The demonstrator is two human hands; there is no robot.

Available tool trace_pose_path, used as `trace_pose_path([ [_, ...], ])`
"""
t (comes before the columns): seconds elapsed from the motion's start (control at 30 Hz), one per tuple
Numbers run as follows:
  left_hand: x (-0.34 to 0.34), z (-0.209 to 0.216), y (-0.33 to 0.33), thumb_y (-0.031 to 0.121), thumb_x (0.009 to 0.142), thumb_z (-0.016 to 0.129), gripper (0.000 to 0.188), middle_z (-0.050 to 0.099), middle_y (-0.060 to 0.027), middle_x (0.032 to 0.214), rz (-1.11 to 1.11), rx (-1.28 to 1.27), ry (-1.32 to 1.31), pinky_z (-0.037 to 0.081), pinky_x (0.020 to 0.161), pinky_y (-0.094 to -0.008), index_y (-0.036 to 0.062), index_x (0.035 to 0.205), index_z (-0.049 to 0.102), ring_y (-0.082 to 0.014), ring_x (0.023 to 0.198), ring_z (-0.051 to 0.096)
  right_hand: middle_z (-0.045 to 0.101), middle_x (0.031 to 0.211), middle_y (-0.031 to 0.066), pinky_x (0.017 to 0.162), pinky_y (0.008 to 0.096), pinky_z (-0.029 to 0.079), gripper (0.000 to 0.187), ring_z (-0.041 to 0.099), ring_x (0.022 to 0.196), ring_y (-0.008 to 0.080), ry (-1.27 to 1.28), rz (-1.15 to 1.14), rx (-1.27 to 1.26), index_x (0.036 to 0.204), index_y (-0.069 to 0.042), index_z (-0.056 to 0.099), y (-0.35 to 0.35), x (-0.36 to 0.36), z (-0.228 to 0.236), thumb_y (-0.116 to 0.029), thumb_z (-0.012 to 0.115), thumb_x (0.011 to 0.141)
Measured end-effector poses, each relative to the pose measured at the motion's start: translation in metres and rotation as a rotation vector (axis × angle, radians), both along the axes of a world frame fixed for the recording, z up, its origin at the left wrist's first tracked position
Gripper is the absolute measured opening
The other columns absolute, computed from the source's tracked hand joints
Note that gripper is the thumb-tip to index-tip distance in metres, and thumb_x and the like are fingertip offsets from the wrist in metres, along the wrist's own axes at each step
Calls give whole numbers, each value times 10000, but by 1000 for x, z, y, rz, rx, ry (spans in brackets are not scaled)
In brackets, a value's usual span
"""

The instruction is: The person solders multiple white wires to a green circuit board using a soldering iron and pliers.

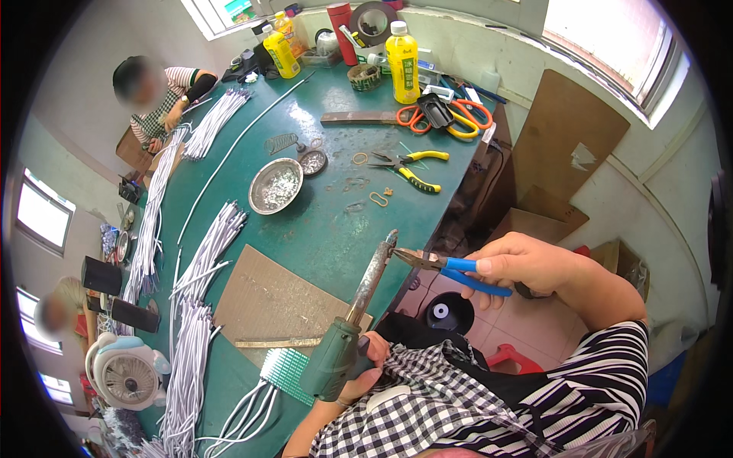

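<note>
My left hand (369, 365) is wrapped round the grip of a soldering iron (334, 355) with a green body and a long metal barrel pointing up and away. In my right hand (519, 263) are blue-handled pliers (456, 269), possibly cutters. Their jaws reach the dark tip of the iron and seem to touch it; whether they pinch anything there I cannot tell. Below the barrel lies a cardboard sheet (267, 301) bearing a strip of solder (279, 343). A green gridded board (287, 372) with white wires sits beside the iron's body.
Bundled white cables (191, 351) run along the table's left side. Farther off are a metal bowl (276, 186), yellow-handled pliers (416, 169), scissors (466, 118) and a yellow bottle (402, 62). A fan (126, 370) stands at left; another person (156, 107) sits at the far end.
</note>
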State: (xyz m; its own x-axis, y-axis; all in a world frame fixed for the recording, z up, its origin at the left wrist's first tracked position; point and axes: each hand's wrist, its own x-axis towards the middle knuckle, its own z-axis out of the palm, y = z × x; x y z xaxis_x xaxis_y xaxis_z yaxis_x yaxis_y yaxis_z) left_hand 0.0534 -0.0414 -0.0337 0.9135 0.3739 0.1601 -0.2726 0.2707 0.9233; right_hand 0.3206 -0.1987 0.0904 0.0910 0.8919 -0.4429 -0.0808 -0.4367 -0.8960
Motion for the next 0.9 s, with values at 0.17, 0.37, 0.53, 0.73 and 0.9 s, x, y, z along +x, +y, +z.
trace_pose_path([
  [0.17,-2,1,1,75,698,672,233,489,-70,775,-16,-62,-2,415,801,-381,56,827,480,-220,793,487,621,713,53,594,252,459,431,601,666,114,12,-17,9,930,4,648,0,-1,3,-394,483,945],
  [0.37,-2,2,1,78,714,668,226,493,-72,781,-26,-39,-7,415,795,-378,55,840,482,-227,795,486,622,702,54,590,253,457,449,599,663,115,-16,11,24,936,10,650,0,0,2,-404,476,945],
  [0.53,-1,-2,1,160,728,722,282,513,-50,715,-6,21,9,421,725,-390,95,862,483,-217,721,483,627,693,59,588,251,454,459,594,650,117,-3,6,11,936,14,654,0,0,1,-407,472,947],
  [0.73,-2,1,2,139,712,717,286,501,-51,712,32,129,68,423,746,-391,97,855,473,-222,725,484,672,778,129,640,267,515,481,657,713,182,-21,12,-27,992,48,653,1,4,5,-408,519,915],
  [0.9,-5,8,4,-14,656,655,301,497,-75,799,-23,141,112,443,722,-346,69,877,468,-207,772,499,650,789,105,609,273,486,494,631,674,179,164,-59,-69,963,20,649,0,5,3,-452,515,907],
])
